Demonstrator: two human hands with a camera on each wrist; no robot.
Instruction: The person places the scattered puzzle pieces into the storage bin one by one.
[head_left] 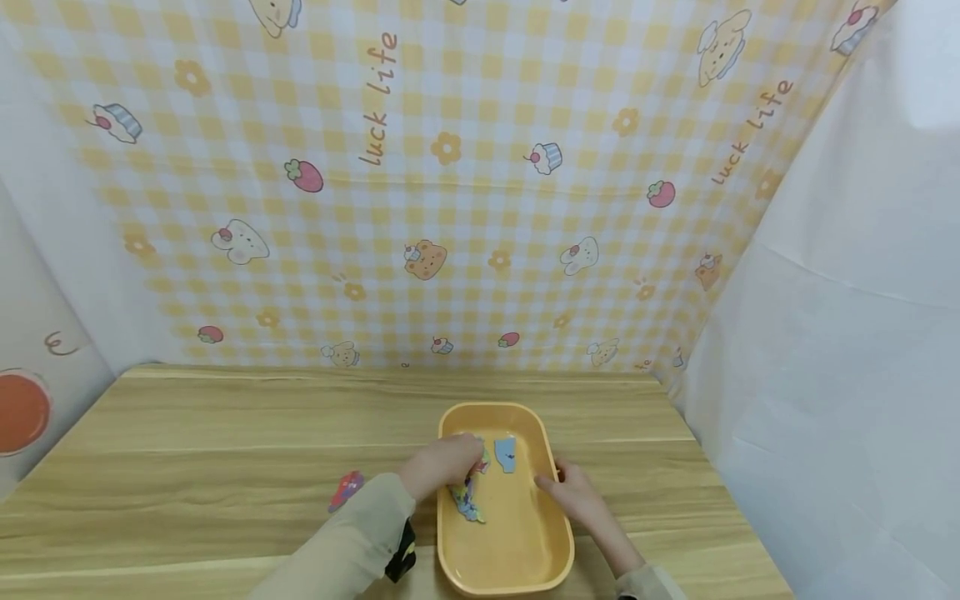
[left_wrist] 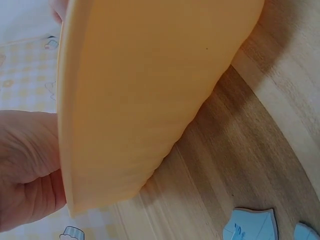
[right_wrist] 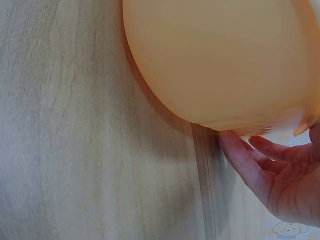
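A yellow-orange plastic tray [head_left: 506, 558] stands upright on the wooden table. My right hand [head_left: 573, 493] grips its right rim, thumb over the edge and inside; in the right wrist view the fingers [right_wrist: 250, 165] lie along the tray's outer wall. Over the left rim, my left hand [head_left: 450, 460] reaches down into the tray among colourful flat puzzle pieces [head_left: 468, 504]. Its fingertips are hidden, and I cannot tell whether they pinch a piece. A light blue piece [head_left: 506, 455] lies on the tray floor, right of that hand.
A red and purple piece [head_left: 346, 490] lies on the table left of the tray, beside my left sleeve [head_left: 352, 525]. Light blue pieces [left_wrist: 252, 225] rest on the wood in the left wrist view. A yellow checked cloth [head_left: 480, 208] hangs behind the table [head_left: 225, 450].
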